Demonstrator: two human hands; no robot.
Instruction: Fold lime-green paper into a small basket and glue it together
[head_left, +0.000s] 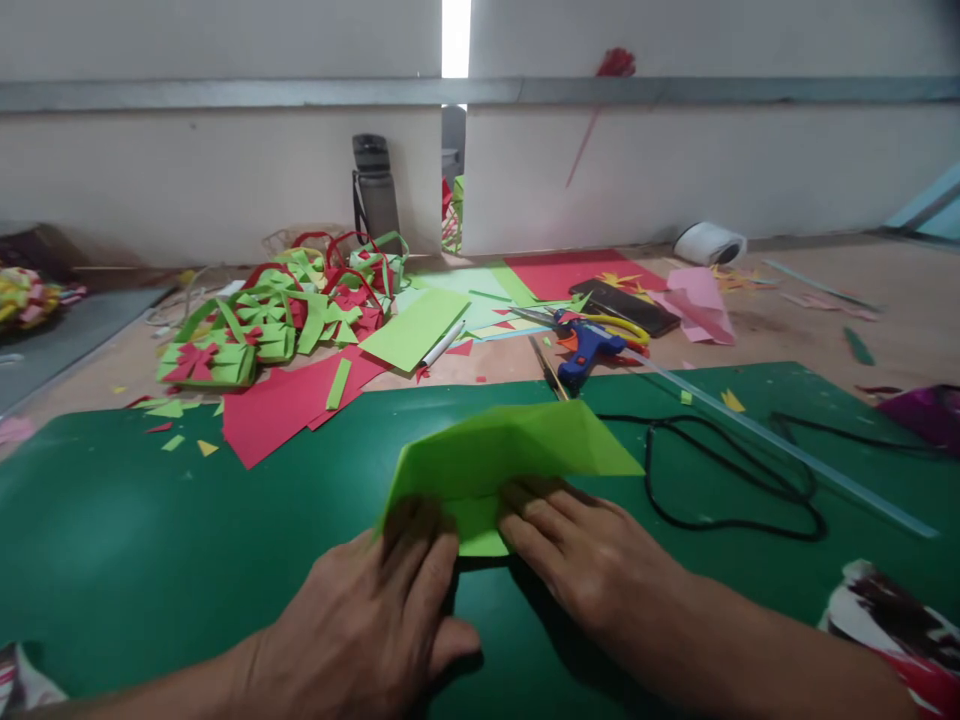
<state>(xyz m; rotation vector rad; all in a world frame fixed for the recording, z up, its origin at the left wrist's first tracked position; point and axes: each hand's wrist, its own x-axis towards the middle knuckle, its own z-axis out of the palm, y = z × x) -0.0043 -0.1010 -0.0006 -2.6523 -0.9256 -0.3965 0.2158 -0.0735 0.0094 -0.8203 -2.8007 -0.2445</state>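
A light green sheet of paper [502,455], partly folded, lies on the dark green cutting mat [150,530] in front of me. My left hand [375,620] rests flat on its near left corner, fingers stretched out and pressing down. My right hand [577,555] presses its fingertips on the paper's near edge by the fold, fingers extended and close together. Neither hand grips anything; both just press the paper to the mat.
A black cable [727,480] loops on the mat to the right beside a clear glue stick [787,450]. Behind lie a blue glue gun [589,350], scissors [600,322], a phone [622,305], red paper [285,400], several green-and-red paper baskets [277,320], a water bottle [375,190] and a tape roll [709,243].
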